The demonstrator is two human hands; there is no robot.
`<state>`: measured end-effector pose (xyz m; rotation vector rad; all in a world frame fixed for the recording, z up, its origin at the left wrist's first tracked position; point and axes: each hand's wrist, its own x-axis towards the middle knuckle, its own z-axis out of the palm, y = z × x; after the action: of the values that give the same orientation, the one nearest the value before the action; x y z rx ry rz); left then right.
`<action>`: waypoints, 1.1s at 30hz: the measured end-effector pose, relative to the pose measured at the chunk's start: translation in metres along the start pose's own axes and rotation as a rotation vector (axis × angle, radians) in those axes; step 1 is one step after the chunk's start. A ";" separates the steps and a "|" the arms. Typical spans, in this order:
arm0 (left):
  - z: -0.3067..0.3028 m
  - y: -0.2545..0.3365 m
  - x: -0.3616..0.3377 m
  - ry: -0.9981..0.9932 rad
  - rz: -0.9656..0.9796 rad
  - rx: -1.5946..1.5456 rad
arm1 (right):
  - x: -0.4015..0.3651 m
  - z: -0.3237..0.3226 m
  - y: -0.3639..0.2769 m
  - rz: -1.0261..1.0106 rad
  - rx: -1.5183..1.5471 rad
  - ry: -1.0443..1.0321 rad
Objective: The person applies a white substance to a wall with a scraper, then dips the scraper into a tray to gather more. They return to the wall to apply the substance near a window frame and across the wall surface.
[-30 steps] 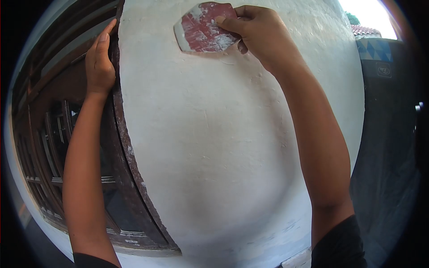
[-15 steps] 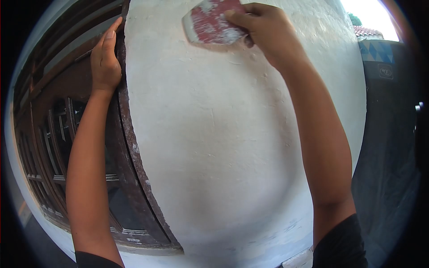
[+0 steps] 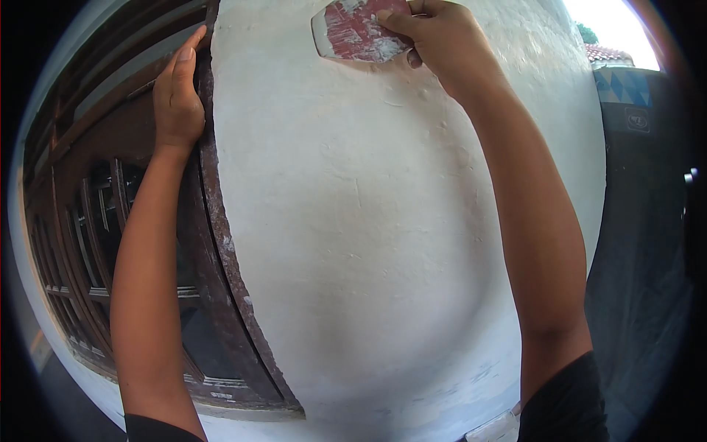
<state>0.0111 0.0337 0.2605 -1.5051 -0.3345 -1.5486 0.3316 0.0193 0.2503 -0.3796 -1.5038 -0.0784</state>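
Head view shows your right hand high on the white wall, to the right of the brown window frame. Its fingers pinch the red scraper, thumb over the blade face. The blade lies flat on the plaster, well apart from the frame and partly cut off by the top edge of the picture.

Your left hand rests on the upper part of the frame where it meets the wall. Its fingers are straight, held together and gripping nothing.

Progress, as judged: the wall right of the frame and below the scraper carries an even white coat, so most of the visible face looks done. Faint ridges and small pits remain just below the blade, and white flecks sit on the frame. The strip above the blade is out of sight, so I cannot tell what is left there.

Change against one second ago: the scraper has travelled upward and a little further from the frame. Your left hand has kept its place on the frame. The dark sheet far right of the frame is unchanged
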 end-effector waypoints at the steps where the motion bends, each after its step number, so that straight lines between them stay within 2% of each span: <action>1: 0.000 0.000 0.000 0.001 -0.007 -0.014 | 0.000 0.002 -0.001 0.029 -0.087 0.038; 4: 0.000 0.001 -0.001 0.004 0.009 -0.018 | 0.006 -0.017 0.012 0.135 -0.014 0.075; 6: -0.001 0.002 -0.001 -0.001 -0.012 0.000 | 0.014 -0.020 0.024 0.089 0.039 0.057; 8: 0.000 0.003 -0.001 -0.011 -0.029 0.011 | 0.017 -0.013 0.027 0.128 0.284 0.023; 9: 0.000 0.002 -0.001 -0.003 -0.005 -0.002 | -0.004 -0.010 0.006 0.060 0.194 -0.021; 12: 0.000 -0.001 0.000 0.006 0.029 -0.013 | -0.003 0.002 0.018 0.029 -0.075 -0.005; 14: 0.000 -0.001 -0.001 0.007 0.034 -0.008 | 0.006 -0.012 0.040 0.007 0.011 0.025; 18: 0.000 0.003 -0.002 0.003 -0.006 0.007 | 0.008 -0.016 0.039 -0.026 0.326 0.105; 20: 0.001 0.002 -0.001 0.006 -0.002 -0.003 | -0.005 -0.007 0.010 0.026 0.226 -0.025; 21: 0.000 0.001 0.000 0.001 0.015 -0.007 | -0.014 -0.001 -0.010 0.128 0.019 0.027; 24: 0.001 -0.002 0.000 -0.004 0.032 -0.009 | -0.004 -0.006 0.022 0.009 -0.075 0.001; 25: -0.001 -0.003 -0.001 -0.002 0.032 -0.001 | 0.003 -0.011 0.035 -0.002 0.011 0.060; 26: -0.002 -0.001 -0.002 -0.001 0.029 0.005 | 0.015 -0.022 0.051 -0.010 0.152 0.023; 28: 0.000 0.004 -0.002 0.005 -0.035 0.006 | 0.001 -0.020 0.012 0.136 0.215 0.064; 32: 0.000 -0.002 0.000 0.009 0.017 0.003 | 0.001 0.002 0.010 0.108 0.217 0.014; 33: -0.001 -0.001 0.000 0.000 0.009 0.004 | 0.000 0.005 0.016 0.048 0.082 0.027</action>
<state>0.0092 0.0336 0.2605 -1.5010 -0.3304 -1.5402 0.3313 0.0363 0.2473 -0.3475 -1.4656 0.0164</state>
